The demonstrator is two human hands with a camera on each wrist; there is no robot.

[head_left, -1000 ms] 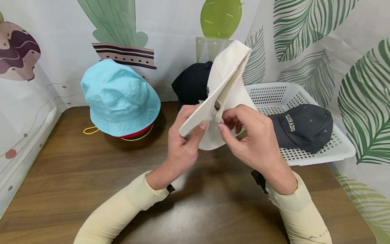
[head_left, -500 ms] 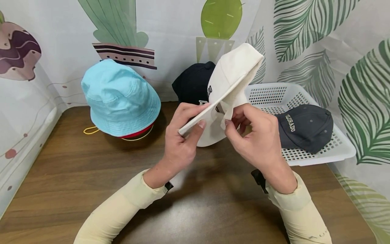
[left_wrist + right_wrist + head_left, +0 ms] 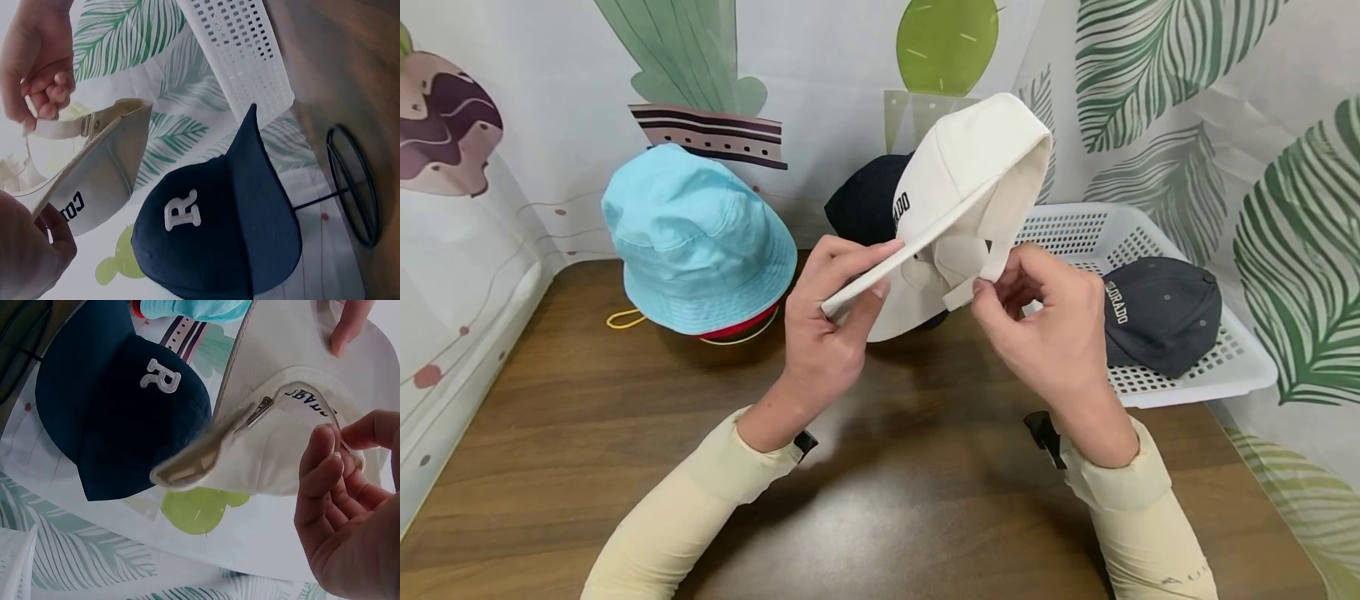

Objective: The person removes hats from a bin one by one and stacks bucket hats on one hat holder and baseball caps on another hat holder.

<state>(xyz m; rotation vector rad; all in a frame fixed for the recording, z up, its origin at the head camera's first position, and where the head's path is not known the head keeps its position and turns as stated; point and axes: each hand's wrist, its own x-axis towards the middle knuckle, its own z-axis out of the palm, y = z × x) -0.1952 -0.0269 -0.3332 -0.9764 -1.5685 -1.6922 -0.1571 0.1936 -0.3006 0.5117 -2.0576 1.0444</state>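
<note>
A cream baseball cap (image 3: 977, 150) with dark lettering is held in the air, tilted, its opening toward me. My left hand (image 3: 829, 321) grips its brim between thumb and fingers. The thumb and fingers of my right hand (image 3: 1048, 321) pinch the back strap (image 3: 966, 292). In the right wrist view a metal buckle (image 3: 261, 411) shows on the strap. Behind the cream cap, a navy cap (image 3: 200, 219) with a white letter R sits on a black wire stand (image 3: 353, 187); the cream cap partly hides it in the head view.
At the left, a light blue bucket hat (image 3: 692, 237) sits over something red, with a yellow cord loop (image 3: 623, 319) beside it. A white perforated basket (image 3: 1240, 375) at the right holds a dark grey cap (image 3: 1161, 312). All stand on the wooden table (image 3: 850, 517).
The cream cap has turned so that more of its inside shows. My right hand has moved right with the strap, and my left hand slightly left.
</note>
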